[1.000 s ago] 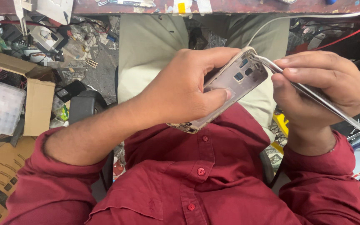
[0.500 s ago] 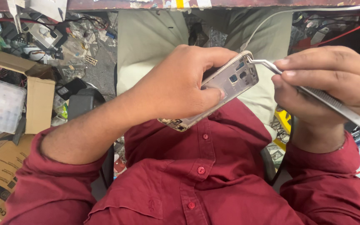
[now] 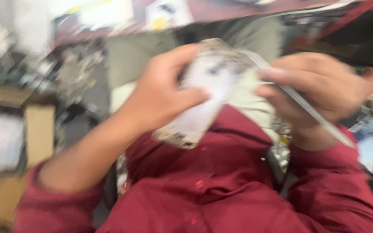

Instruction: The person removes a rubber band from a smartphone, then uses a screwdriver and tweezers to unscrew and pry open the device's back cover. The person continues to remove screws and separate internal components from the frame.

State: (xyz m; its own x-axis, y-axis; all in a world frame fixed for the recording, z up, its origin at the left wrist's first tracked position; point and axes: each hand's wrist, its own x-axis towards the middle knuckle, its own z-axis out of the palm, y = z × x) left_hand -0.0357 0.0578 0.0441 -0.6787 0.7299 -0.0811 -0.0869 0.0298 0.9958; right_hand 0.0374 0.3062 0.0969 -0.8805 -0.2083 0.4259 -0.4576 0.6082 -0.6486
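Note:
The picture is blurred by motion. My left hand (image 3: 162, 97) grips an opened phone body (image 3: 206, 90), silver-grey, held tilted above my lap with its inner side facing me. My right hand (image 3: 320, 88) holds metal tweezers (image 3: 301, 103), whose long handles run down to the right. Their tips reach the phone's upper right edge. Both wrists come out of dark red shirt sleeves.
A cardboard box (image 3: 37, 133) and blurred clutter lie on the floor at the left. My olive trousers (image 3: 134, 56) show behind the phone. A table edge (image 3: 221, 11) with papers runs along the top. Coloured items sit at the far right.
The view has shifted and gone blurry. Both hands with the phone and tweezers sit a little lower and further left in the picture; the grips look the same.

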